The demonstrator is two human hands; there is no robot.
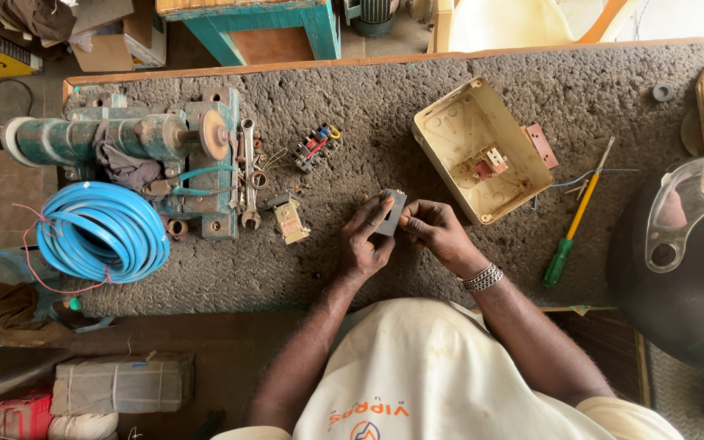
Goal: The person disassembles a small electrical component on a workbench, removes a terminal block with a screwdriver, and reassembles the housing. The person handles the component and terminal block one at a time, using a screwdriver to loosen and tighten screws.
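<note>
A small grey part [392, 212] is held above the worktop [450, 269], pinched between the left hand [366, 240] and right hand [436, 231], both closed on it. It is best kept steady and turned slowly.

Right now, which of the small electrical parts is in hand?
The small grey rectangular part, pinched between both hands. The cream switch piece and the block with coloured wires lie untouched on the mat.
</note>
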